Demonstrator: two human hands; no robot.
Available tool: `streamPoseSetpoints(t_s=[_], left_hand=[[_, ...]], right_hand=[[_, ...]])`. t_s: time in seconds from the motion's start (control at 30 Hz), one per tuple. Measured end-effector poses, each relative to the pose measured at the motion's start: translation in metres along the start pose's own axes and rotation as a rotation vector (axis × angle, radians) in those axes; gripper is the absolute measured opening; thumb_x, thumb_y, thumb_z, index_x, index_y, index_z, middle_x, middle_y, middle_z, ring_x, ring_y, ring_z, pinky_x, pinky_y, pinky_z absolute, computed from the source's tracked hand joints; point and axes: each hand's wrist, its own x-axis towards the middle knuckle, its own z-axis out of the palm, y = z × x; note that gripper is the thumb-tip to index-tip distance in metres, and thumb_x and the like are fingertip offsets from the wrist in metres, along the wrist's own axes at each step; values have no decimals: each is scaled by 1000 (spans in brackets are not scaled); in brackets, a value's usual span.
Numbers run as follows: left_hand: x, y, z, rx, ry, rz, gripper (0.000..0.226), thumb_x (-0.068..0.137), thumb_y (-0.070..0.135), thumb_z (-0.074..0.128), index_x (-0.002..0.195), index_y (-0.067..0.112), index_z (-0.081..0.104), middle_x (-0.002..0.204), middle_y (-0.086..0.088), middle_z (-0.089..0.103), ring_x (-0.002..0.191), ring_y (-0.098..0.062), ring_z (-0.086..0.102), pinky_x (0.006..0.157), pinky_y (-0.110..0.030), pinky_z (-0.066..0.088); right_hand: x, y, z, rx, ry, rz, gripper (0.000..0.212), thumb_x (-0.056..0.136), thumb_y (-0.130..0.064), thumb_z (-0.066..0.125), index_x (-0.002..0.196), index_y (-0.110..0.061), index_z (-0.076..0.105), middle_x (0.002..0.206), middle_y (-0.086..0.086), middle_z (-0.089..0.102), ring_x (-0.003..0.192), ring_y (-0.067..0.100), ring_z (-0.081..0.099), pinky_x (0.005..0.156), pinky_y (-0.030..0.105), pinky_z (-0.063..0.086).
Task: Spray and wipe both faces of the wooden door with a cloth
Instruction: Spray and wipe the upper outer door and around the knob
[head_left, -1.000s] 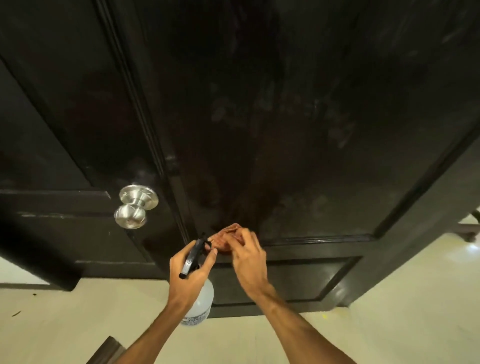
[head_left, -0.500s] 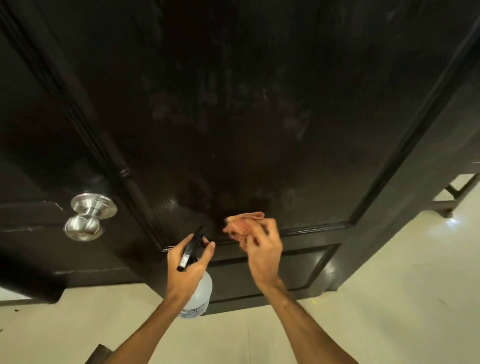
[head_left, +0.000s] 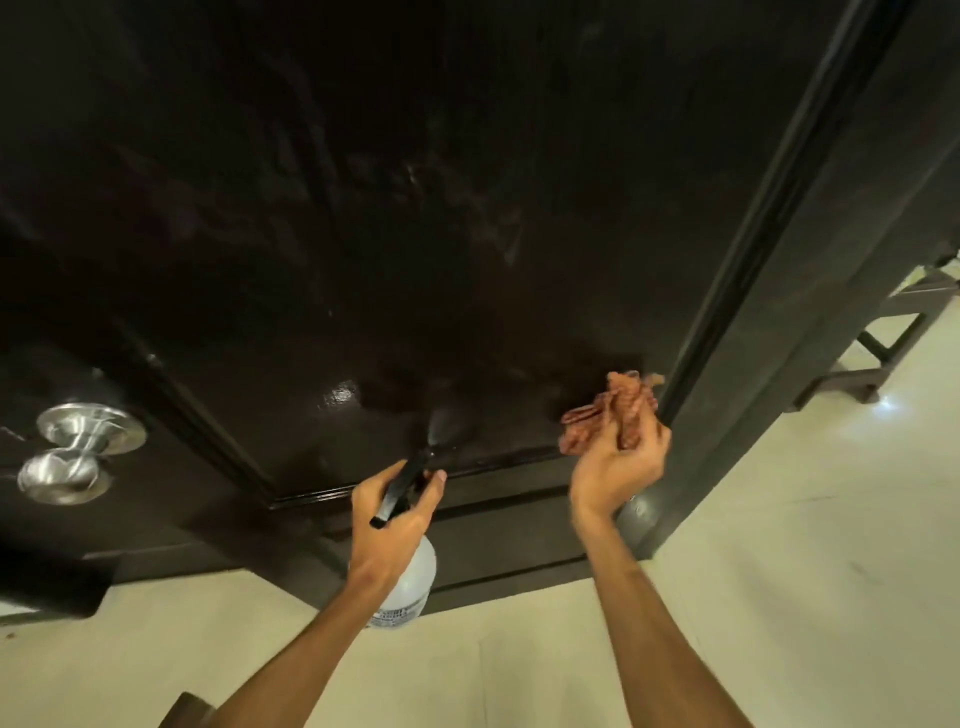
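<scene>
The wooden door (head_left: 467, 208) is cut off by the top and left edges. The neck of the spray bottle (head_left: 413, 582) is covered by the left hand (head_left: 387, 525), and its label is too blurred to be read. Part of the cloth (head_left: 608, 415) is buried in the right hand (head_left: 613, 467). A dark frame (head_left: 893, 332) is clipped by the right edge — a brown object (head_left: 184, 714) by the bottom one.

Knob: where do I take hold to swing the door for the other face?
Take the knob by its round ball, wrapping into the narrow neck behind, straight on from the front: it juts out of the door. Free a hand first: left hand holds the bottle, right hand the cloth.
</scene>
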Motion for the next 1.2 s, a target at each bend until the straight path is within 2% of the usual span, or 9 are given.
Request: streamPoseSetpoints(t_s=[0.07,0.2,0.33,0.43,0.53,0.77,0.93,1.1,1.2], left_hand=[[-2,4,16,10,-16,6,17,90,14,82,75,15,72,65,-13,66,59,-19,61,51,-30,47],[-5,12,29,-29,-22,10,16,89,16,83,79,18,70,61,7,63,50,-3,52,52,-15,43],[-8,16,41,-25,-104,24,15,89,25,81,79,18,72,66,-11,67,46,-5,47,48,-18,40],[-10,20,64,-7,-179,-10,14,85,35,81,82,23,74,75,-13,70,52,-9,51,53,-19,43],[-13,24,80,-8,-202,5,12,88,22,83,82,18,74,68,1,67,53,-7,54,56,-16,44],[-10,29,106,-13,-210,40,11,90,8,80,83,9,72,65,2,65,52,-4,55,56,-11,45],[-17,21,108,-3,-197,13,11,90,7,80,83,9,72,73,-11,71,56,-8,59,53,-13,46],[-19,10,88,24,-130,-14,11,90,3,78,88,12,73,67,8,69,48,-1,54,51,-11,44],[-22,2,71,31,-108,-2,14,89,-2,78,83,10,71,69,4,70,48,0,54,52,-10,45]], right_hand=[[15,2,-5,-43,-1,-16,37,91,2,64,127,-5,70,116,13,61,107,28,65,94,49,54],[-17,-22,11,6,-266,-341,39,96,6,59,134,-3,64,131,13,54,122,25,59,103,35,50],[-25,-1,3,-81,-542,-645,39,92,3,61,128,-9,70,122,14,61,107,28,64,89,40,57],[22,40,-17,-81,-229,-259,40,87,3,68,123,-13,73,108,2,64,94,22,67,82,38,57],[64,71,-28,17,67,217,42,84,-3,67,123,-18,72,105,-6,74,98,15,71,93,46,57],[50,80,-27,-96,-139,164,38,86,4,67,119,-16,66,104,-5,73,100,20,70,91,29,51],[40,77,-23,20,-69,309,28,87,3,63,106,-17,62,91,-5,71,85,12,68,86,44,57],[-41,53,4,134,-365,327,47,84,9,64,123,-16,60,108,-4,72,98,1,69,87,16,52],[-23,58,-1,169,-237,387,44,84,10,66,116,-20,64,105,-2,73,97,11,70,89,33,56]])
